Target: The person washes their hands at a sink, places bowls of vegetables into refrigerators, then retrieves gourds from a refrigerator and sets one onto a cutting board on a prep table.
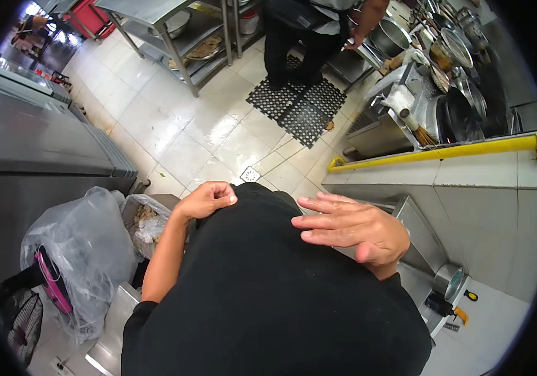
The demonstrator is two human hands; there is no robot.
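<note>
Head view: the wearer's black shirt (268, 288) fills the lower middle, and both hands are at its front, low on the torso. The left hand (205, 200) is at the shirt's left edge, its fingers curled inward with the thumb close to them; whether they pinch any cloth cannot be told. The right hand (368, 229) is over the shirt's right side, its fingers extended and slightly spread, with nothing seen in its grasp; contact with the cloth cannot be confirmed. Beyond the shirt, a floor drain (251, 174) is set in the pale tiles (168, 113), with a black perforated mat (281, 103) farther off. A person in dark trousers (281, 47) stands on that mat, near a steel table (149, 11) with bowls on the shelf below. To the right, a yellow pipe (450, 150) runs in front of a counter crowded with pans (463, 116). To the left, a clear plastic bag (86, 244) sits beside an open box of refuse (146, 219), and a fan (25, 326) is near the bag, at the picture's dark edge
</note>
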